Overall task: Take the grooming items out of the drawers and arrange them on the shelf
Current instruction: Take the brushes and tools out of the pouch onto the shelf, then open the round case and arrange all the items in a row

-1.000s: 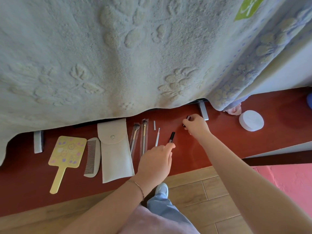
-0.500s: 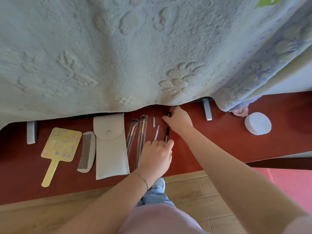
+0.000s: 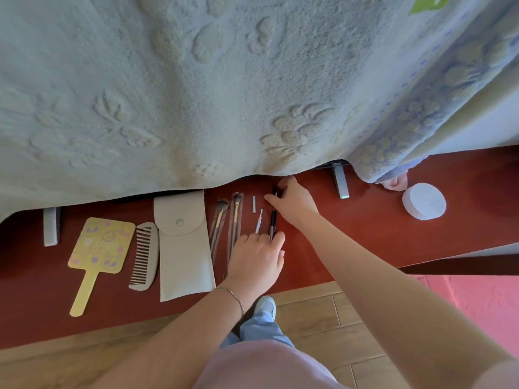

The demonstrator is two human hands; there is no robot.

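Wood-plank flooring (image 3: 323, 313) lies nearest, with a light shoe (image 3: 265, 306) and blue trouser leg below the arms. Beyond it runs the red-brown shelf (image 3: 365, 234), where the grooming items lie in a row. From the left: a yellow paddle-shaped hand mirror (image 3: 98, 248) with pastel cartoon prints, a pale wide comb (image 3: 143, 255), and a cream snap-flap pouch (image 3: 182, 245), closed, so its contents cannot be seen. Next come two make-up brushes in clear sleeves (image 3: 227, 223), a short silver cap (image 3: 254, 204) and a thin silver-tipped tool (image 3: 259, 217).

The left hand (image 3: 257, 259), a thin chain bracelet at its wrist, rests knuckles-up on the shelf; its fingertips touch the near ends of the silver tool and of a slim black pencil (image 3: 273, 220), in a loose grip around neither that can be made out. Farther back the right hand (image 3: 292, 202) pinches a small black piece (image 3: 275, 190) between thumb and fingers; its shape is mostly covered.

A round white lidded jar (image 3: 424, 201) stands well apart to the right, near a pink fabric scrap (image 3: 396, 182).

A pale green embossed floral blanket (image 3: 196, 94) hangs over the far side, hiding the back of the shelf and all but the feet of two grey metal brackets (image 3: 341, 183). A green tag (image 3: 427, 2) at the top edge is cut off and unreadable.
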